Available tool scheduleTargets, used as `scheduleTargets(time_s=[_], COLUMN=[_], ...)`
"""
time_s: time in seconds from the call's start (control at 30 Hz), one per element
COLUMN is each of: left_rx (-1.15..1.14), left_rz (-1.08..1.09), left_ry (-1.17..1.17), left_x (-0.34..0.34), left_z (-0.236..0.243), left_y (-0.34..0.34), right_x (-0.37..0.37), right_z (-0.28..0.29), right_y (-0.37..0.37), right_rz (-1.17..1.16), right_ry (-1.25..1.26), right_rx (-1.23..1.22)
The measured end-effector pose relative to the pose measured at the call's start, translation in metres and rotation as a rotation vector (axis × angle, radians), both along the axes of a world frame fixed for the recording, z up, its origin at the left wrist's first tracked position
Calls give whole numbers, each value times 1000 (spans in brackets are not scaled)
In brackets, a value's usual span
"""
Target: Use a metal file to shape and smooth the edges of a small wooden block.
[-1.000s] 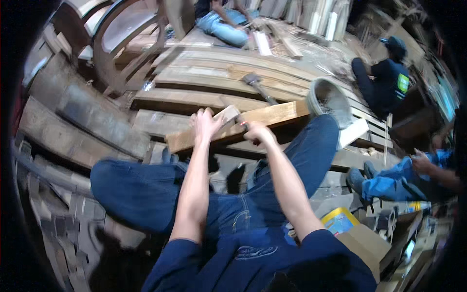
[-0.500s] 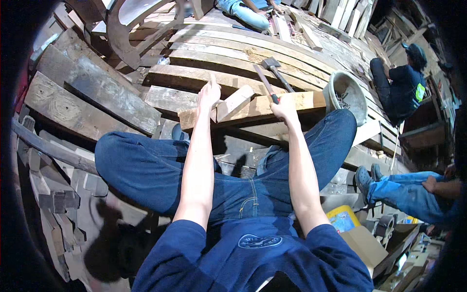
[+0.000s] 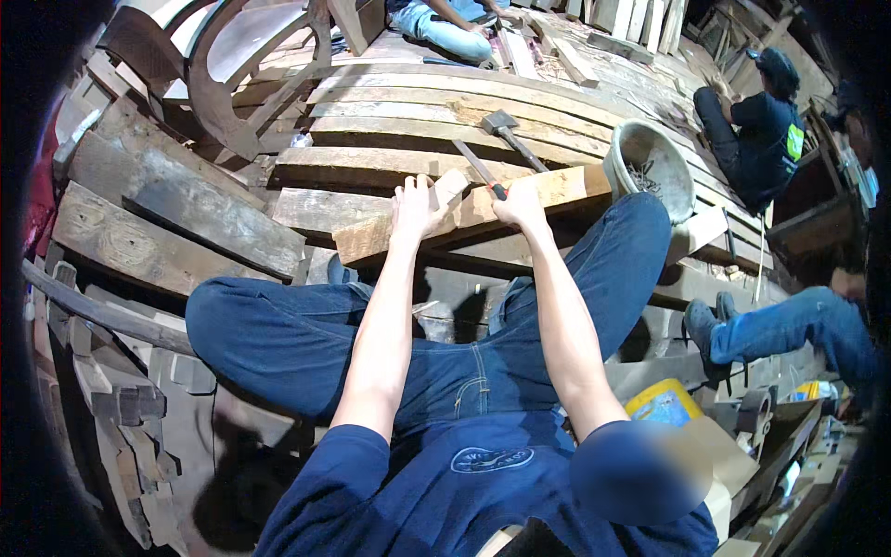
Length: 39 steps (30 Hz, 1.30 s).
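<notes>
My left hand [image 3: 411, 209] grips a short pale wooden block [image 3: 447, 190] lying over a long timber beam [image 3: 566, 186], with fingers bent around the block. Just right of it, my right hand [image 3: 518, 207] is closed on the red-and-black handle of a flat metal tool [image 3: 475, 160], whose blade points forward and left above the beam. Behind the beam rests a heavy-headed hammer [image 3: 499, 123] with a long handle. A grey bucket [image 3: 673, 167] with small dark bits inside stands at the beam's right end, beside my raised right knee.
Long slats [image 3: 390, 111] lie ahead, rough planks [image 3: 167, 241] at left, a curved wooden frame [image 3: 200, 93] beyond. Co-workers sit ahead [image 3: 445, 32] and at right [image 3: 766, 139]; another's legs [image 3: 780, 330] reach in near a yellow container [image 3: 664, 399]. Offcuts [image 3: 111, 390] are piled lower left.
The tool's blade has swung up clear of the block since a second ago. My left index finger, raised half a second ago, is now bent down onto the block again.
</notes>
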<state>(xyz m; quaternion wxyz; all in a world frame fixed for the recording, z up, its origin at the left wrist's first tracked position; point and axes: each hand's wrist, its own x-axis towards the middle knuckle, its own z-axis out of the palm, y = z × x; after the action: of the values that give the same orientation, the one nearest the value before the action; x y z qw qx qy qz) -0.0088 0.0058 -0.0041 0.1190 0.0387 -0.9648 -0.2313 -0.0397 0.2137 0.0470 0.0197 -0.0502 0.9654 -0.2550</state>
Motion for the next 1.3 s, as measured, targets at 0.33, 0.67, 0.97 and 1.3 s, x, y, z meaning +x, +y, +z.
scheduleTargets(time_s=[0.33,0.67,0.97,1.3], left_rx=[338,230,-36,60], left_rz=[2,15,-2,-41], left_ry=[352,333,-30,81], left_x=[-11,-4,2,-2], left_z=[1,14,18,5], left_y=[-9,-10,-6,-14], right_x=[-7,4,-1,2], right_z=[5,12,6,11], right_y=[1,-2,0,-5], right_rz=[-93,-106,-57,-74], right_ry=[-212,-188,-85,-155], right_rx=[-57,-80,-94,-49])
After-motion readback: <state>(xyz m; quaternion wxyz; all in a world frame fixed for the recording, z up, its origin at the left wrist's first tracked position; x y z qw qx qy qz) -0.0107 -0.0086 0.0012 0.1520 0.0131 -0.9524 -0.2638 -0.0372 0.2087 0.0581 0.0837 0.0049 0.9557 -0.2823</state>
